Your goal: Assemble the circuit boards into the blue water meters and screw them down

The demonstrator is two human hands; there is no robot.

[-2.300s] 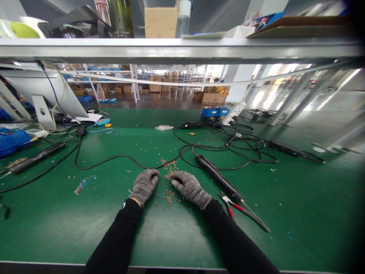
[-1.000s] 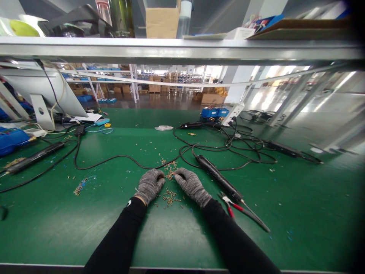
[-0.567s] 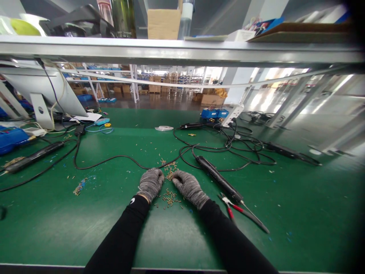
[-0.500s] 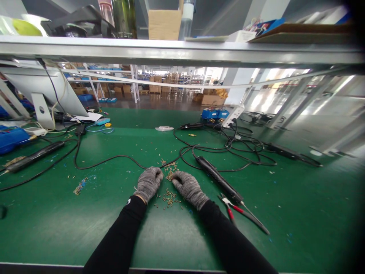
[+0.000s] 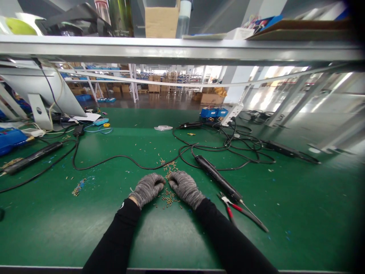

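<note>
Nearest, the left hand [image 5: 146, 188] and right hand [image 5: 185, 186], both gloved, rest on the green worktop [image 5: 71, 228]. Their fingers are curled narrow and the tips nearly meet; I cannot tell whether either pinches anything. Small brass pins [image 5: 168, 197] lie scattered between the wrists, at 6 o'clock from the fingertips, with more at 12 o'clock. Red-handled pliers [image 5: 234, 206] lie at 4 o'clock of the right hand and a black electric screwdriver [image 5: 218, 179] at 2 o'clock. A white power strip [image 5: 233, 113] sits far off at 1 o'clock.
</note>
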